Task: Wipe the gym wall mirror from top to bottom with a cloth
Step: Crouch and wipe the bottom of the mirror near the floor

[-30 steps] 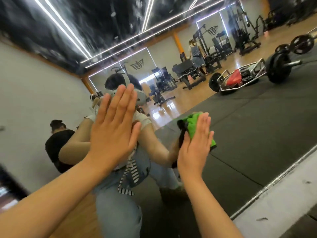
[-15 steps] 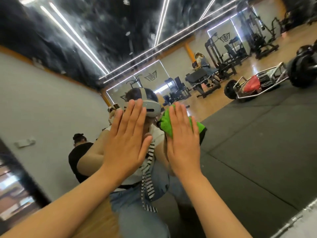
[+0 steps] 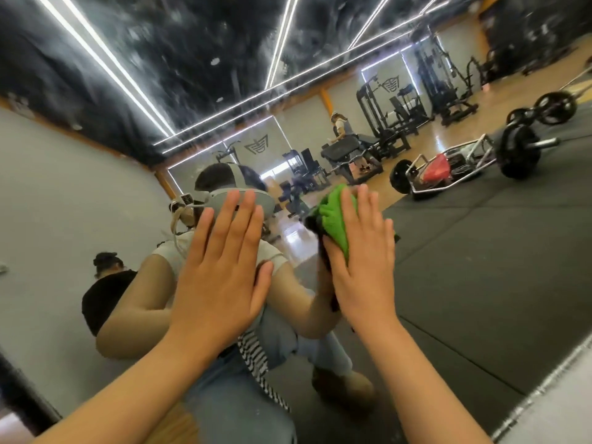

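Observation:
The gym wall mirror (image 3: 464,283) fills nearly the whole head view, tilted. My left hand (image 3: 221,270) lies flat on the glass with its fingers straight and together, holding nothing. To its right my right hand (image 3: 362,267) presses a bunched green cloth (image 3: 336,219) against the mirror with straight fingers. The cloth shows above and left of that hand, and most of it is hidden under the palm. My own crouched reflection sits behind both hands.
The mirror's metal bottom edge (image 3: 544,382) runs across the lower right, with pale floor below it. Reflected in the glass are black mats, a loaded barbell (image 3: 519,152), a metal sled, weight machines, and two other people further back.
My right hand has slid the cloth left along the glass towards my left hand. The left hand stays flat on the mirror. My head has swung, so the reflected room has shifted in view.

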A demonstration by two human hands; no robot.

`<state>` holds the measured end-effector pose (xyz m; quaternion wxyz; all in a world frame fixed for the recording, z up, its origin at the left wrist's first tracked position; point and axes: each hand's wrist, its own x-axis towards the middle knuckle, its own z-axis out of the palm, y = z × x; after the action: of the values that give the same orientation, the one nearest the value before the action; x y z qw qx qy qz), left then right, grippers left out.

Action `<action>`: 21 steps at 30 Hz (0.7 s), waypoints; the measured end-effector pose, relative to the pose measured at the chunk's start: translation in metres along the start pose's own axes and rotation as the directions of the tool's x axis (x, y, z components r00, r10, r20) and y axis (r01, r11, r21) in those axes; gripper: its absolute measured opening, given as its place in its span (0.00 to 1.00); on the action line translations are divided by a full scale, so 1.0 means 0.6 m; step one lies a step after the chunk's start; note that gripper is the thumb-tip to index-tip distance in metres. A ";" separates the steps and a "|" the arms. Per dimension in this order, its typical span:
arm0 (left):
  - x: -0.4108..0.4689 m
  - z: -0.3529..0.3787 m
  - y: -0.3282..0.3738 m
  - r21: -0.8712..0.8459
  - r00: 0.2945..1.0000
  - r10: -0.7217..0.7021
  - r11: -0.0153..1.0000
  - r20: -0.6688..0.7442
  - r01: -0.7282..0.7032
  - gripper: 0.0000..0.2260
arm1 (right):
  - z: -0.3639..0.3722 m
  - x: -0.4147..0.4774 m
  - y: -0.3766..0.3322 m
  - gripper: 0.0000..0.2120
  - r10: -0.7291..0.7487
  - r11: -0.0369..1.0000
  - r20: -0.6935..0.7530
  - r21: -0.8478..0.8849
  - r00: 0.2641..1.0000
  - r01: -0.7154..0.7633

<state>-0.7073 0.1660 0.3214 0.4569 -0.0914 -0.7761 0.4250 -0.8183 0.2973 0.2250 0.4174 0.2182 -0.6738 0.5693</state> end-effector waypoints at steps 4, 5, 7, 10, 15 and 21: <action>-0.003 0.012 0.025 0.051 0.999 -0.034 0.998 0.009 0.033 0.30 | 0.003 -0.076 0.033 0.31 0.043 0.996 0.010 -0.084 0.999 -0.042; -0.003 0.012 0.036 0.051 0.998 -0.061 0.997 0.027 0.059 0.31 | 0.007 -0.090 0.035 0.31 0.027 0.994 0.028 -0.104 0.999 -0.024; 0.002 0.006 0.065 0.009 0.997 -0.055 0.998 0.058 0.054 0.33 | 0.006 -0.112 0.034 0.32 0.025 0.990 0.083 -0.137 0.996 -0.014; 0.034 -0.001 0.101 -0.029 0.979 0.200 0.979 -0.031 -0.201 0.31 | -0.009 -0.142 0.055 0.35 -0.040 0.982 0.163 -0.178 0.986 0.070; 0.077 0.025 0.132 0.000 0.996 0.077 0.997 0.044 -0.077 0.31 | -0.054 -0.161 0.143 0.34 0.081 0.979 0.164 -0.197 0.983 -0.048; 0.067 0.044 0.142 0.041 0.997 0.056 0.997 0.061 -0.059 0.32 | -0.064 -0.093 0.141 0.30 0.410 0.912 0.006 0.003 0.912 -0.410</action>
<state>-0.7717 0.2251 0.2772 0.4228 -0.0910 -0.7773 0.4569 -0.8407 0.3452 0.1305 0.2865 0.0744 -0.7044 0.6451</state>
